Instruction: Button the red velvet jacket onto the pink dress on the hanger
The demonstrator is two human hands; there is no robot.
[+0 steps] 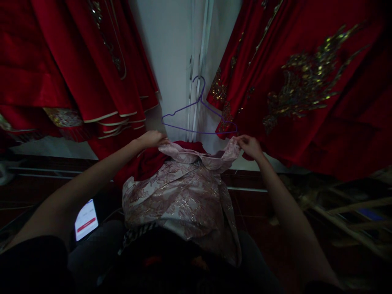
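Observation:
A pink brocade garment [180,196] lies draped over my lap, its collar end held up towards the wall. My left hand [150,139] is closed on the garment's left shoulder edge. My right hand [249,146] pinches the right shoulder edge. Red fabric [147,161] shows under the pink garment near my left hand. A purple wire hanger [199,116] hangs empty on white strips against the wall, just above and between my two hands.
Red gowns with gold embroidery hang on both sides: left [76,65], right [306,81]. A lit phone [86,218] rests by my left forearm. Light wooden or bamboo pieces [346,216] lie low on the right. The floor is dark red tile.

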